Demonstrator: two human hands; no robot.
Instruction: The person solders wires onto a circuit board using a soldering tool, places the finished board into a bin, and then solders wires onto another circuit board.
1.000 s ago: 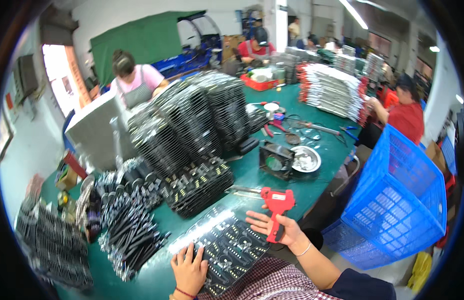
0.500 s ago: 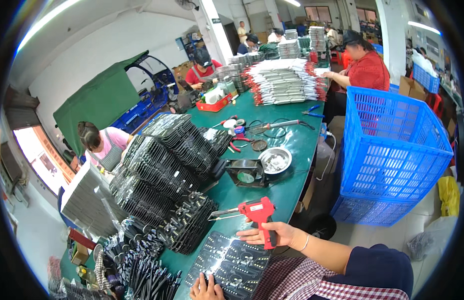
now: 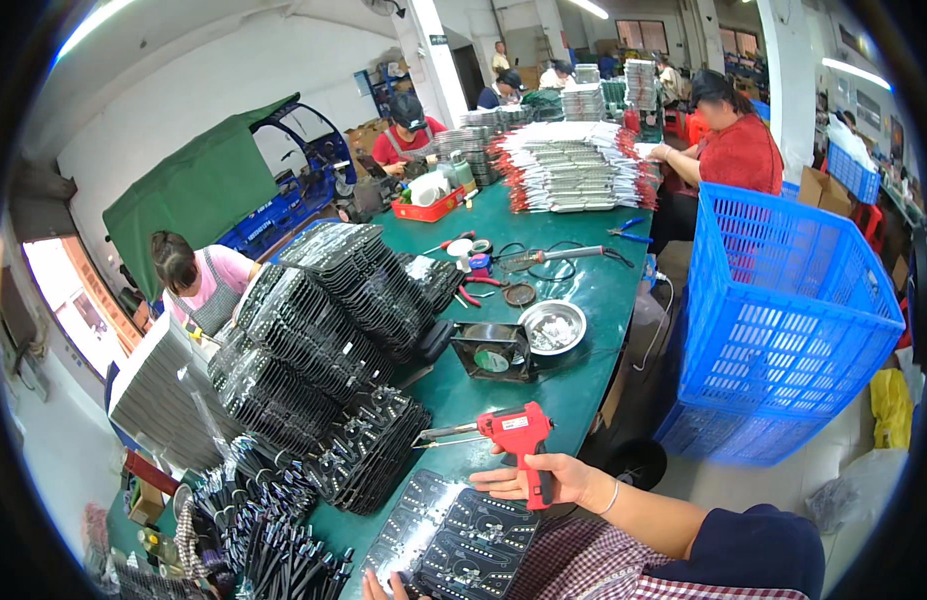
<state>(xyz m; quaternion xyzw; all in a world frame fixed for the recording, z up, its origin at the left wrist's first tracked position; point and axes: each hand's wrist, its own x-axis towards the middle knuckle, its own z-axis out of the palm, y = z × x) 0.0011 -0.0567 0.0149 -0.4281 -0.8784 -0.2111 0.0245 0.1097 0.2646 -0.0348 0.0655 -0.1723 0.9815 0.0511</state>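
Note:
My right hand (image 3: 528, 482) holds a red soldering gun (image 3: 521, 430) by its handle, thumb round it and fingers stretched out beneath. The gun's metal tip points left, above the table. Below it lies a dark circuit board panel (image 3: 453, 535) with rows of small light pads, catching a bright glare. At the panel's lower left corner is my left hand (image 3: 385, 588), fingers apart, mostly cut off by the picture's lower edge. Just beyond the panel stands a stack of black boards (image 3: 368, 450) with wires.
Tall stacks of dark boards (image 3: 298, 325) and bundled black cables (image 3: 273, 520) fill the left. A small fan (image 3: 491, 350), metal bowl (image 3: 553, 328) and soldering iron (image 3: 553, 255) lie ahead on the green table (image 3: 583, 375). Blue crates (image 3: 783, 310) stand right. Co-workers sit around the table.
My left hand has slid down and left, from the panel's surface to its lower corner. My right hand and the soldering gun have barely moved. The view has shifted slightly.

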